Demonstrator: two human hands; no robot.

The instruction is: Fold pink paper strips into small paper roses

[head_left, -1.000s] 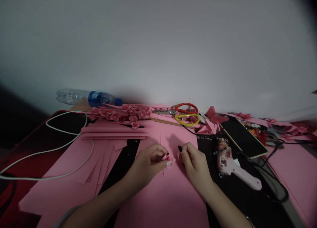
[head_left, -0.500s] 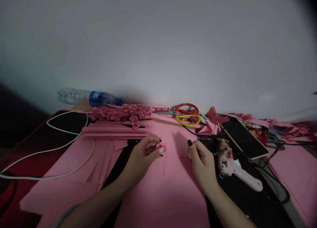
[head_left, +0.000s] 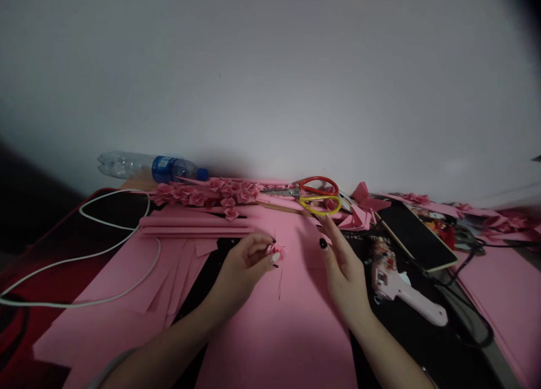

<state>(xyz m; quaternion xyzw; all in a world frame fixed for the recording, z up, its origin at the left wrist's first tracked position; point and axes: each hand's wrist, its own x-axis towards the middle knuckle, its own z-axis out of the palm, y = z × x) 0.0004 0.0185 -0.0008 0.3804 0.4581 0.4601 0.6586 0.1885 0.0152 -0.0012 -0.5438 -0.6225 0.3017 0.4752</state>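
My left hand [head_left: 247,265] pinches a small folded pink paper flower [head_left: 278,250] between thumb and fingertips, just above a large pink paper sheet [head_left: 279,327]. My right hand [head_left: 343,262] is open with fingers stretched toward the back of the table, holding nothing. Its fingertips lie close to the yellow-handled scissors [head_left: 319,204] and red-handled scissors [head_left: 315,184].
A row of finished pink paper flowers [head_left: 207,193] lies at the back, with a plastic water bottle [head_left: 147,167] behind. A pink glue gun [head_left: 401,290] and a phone [head_left: 416,229] sit to the right. A white cable [head_left: 84,253] loops at the left. Pink strips [head_left: 194,225] lie nearby.
My hands parted: the left lifted the paper flower up and left. The right hand let go, moved right, then stretched its fingers out toward the scissors.
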